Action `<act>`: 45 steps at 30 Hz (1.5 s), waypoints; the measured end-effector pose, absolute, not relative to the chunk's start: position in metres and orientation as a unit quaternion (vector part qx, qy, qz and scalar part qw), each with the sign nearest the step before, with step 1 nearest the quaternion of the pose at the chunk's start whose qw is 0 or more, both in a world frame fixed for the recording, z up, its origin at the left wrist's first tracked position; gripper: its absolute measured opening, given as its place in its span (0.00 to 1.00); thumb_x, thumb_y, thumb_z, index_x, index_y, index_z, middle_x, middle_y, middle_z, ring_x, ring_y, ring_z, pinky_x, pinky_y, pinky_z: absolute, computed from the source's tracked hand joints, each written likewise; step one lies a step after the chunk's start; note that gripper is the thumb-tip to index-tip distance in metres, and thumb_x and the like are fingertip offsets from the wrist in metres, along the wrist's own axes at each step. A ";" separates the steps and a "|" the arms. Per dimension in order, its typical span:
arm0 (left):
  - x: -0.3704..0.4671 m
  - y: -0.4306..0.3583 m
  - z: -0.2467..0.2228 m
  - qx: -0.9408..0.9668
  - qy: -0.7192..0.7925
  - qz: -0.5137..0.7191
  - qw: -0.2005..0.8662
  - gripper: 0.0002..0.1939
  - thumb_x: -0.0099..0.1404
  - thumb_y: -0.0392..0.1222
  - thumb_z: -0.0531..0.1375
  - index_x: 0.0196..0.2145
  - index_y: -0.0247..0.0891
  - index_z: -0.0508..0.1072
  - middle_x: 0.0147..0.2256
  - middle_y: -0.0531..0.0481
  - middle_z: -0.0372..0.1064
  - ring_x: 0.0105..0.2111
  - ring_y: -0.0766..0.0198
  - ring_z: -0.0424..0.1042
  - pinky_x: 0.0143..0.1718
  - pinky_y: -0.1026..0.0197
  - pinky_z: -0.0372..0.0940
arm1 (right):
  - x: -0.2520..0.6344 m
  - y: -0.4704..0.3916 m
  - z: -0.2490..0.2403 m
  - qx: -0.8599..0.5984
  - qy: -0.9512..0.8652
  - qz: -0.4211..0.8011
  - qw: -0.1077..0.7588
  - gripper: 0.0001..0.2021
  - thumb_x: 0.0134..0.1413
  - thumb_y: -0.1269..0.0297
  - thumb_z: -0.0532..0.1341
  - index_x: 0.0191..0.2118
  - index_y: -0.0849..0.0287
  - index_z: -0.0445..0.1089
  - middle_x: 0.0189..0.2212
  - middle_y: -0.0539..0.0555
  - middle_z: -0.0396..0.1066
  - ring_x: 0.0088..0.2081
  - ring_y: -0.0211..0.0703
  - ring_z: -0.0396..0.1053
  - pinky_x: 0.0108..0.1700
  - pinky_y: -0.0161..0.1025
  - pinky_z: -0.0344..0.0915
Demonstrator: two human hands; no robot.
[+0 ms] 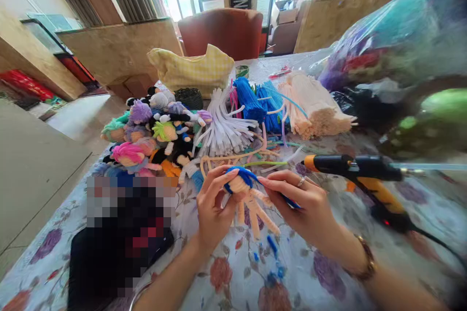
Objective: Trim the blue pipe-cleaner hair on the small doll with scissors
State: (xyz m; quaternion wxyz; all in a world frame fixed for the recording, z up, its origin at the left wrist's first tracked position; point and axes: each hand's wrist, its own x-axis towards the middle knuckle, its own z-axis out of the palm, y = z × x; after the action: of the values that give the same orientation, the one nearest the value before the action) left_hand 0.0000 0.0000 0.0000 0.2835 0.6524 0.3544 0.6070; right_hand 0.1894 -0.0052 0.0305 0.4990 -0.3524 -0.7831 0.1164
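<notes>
In front of me, my left hand (pixel 218 204) grips the head of a peach pipe-cleaner doll (pixel 240 185). Its several peach limbs (pixel 257 216) hang down toward the table. A blue pipe cleaner (pixel 245 173) curves over the head like hair. My right hand (pixel 304 199) pinches the free end of that blue pipe cleaner at the doll's right side, with more of its length running under the fingers. Small blue scraps (pixel 272 245) lie on the tablecloth below. The far side of the doll's head is hidden.
A glue gun (pixel 359 167) lies to the right, its cord trailing. Finished dolls (pixel 133 155) are heaped at the left, beyond a dark pixelated device (pixel 105 257). White (pixel 228 126), blue (pixel 250 99) and peach pipe-cleaner bundles (pixel 317 107) stand at the back. Stuffed plastic bags (pixel 394 34) fill the right.
</notes>
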 end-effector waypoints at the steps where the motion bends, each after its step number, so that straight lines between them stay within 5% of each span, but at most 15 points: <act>1: 0.001 0.000 0.000 0.651 0.352 0.609 0.286 0.25 0.59 0.29 0.64 0.51 0.54 0.72 0.50 0.49 0.64 0.48 0.62 0.69 0.34 0.69 0.70 | 0.190 -0.006 0.030 -0.350 -0.784 0.123 0.498 0.12 0.56 0.81 0.60 0.45 0.67 0.75 0.35 0.59 0.73 0.36 0.37 0.72 0.39 0.30 0.69; 20: 0.003 0.002 -0.001 0.608 0.355 0.618 0.351 0.20 0.58 0.31 0.65 0.47 0.49 0.72 0.51 0.48 0.63 0.51 0.60 0.68 0.46 0.61 0.68 | 0.182 -0.007 0.029 -0.313 -0.794 0.216 0.474 0.11 0.57 0.79 0.58 0.42 0.61 0.74 0.38 0.60 0.75 0.37 0.40 0.76 0.38 0.32 0.73; 28: 0.011 0.000 0.010 0.540 0.361 0.651 0.393 0.12 0.57 0.35 0.66 0.39 0.45 0.70 0.47 0.50 0.64 0.43 0.65 0.71 0.40 0.64 0.69 | 0.179 -0.008 0.029 -0.290 -0.797 0.266 0.458 0.14 0.60 0.78 0.56 0.47 0.61 0.73 0.41 0.59 0.74 0.40 0.39 0.75 0.40 0.33 0.72; 35: 0.012 -0.001 0.014 0.496 0.386 0.644 0.435 0.17 0.51 0.37 0.71 0.34 0.42 0.67 0.44 0.50 0.65 0.42 0.66 0.70 0.41 0.64 0.68 | 0.178 -0.013 0.029 -0.304 -0.808 0.302 0.405 0.14 0.63 0.77 0.54 0.49 0.60 0.72 0.43 0.59 0.73 0.41 0.40 0.73 0.40 0.34 0.70; 45: 0.015 -0.001 0.015 0.482 0.369 0.640 0.471 0.17 0.50 0.38 0.71 0.33 0.42 0.67 0.43 0.51 0.67 0.44 0.65 0.70 0.43 0.63 0.67 | 0.178 -0.012 0.032 -0.330 -0.786 0.259 0.453 0.08 0.60 0.73 0.60 0.38 0.59 0.77 0.35 0.56 0.76 0.31 0.38 0.73 0.31 0.32 0.69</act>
State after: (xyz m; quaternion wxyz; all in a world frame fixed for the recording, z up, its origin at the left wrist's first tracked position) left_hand 0.0148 -0.0009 0.0149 0.4708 0.4823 0.3686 0.6402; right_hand 0.1775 -0.0118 0.0320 0.4533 -0.3304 -0.7864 0.2588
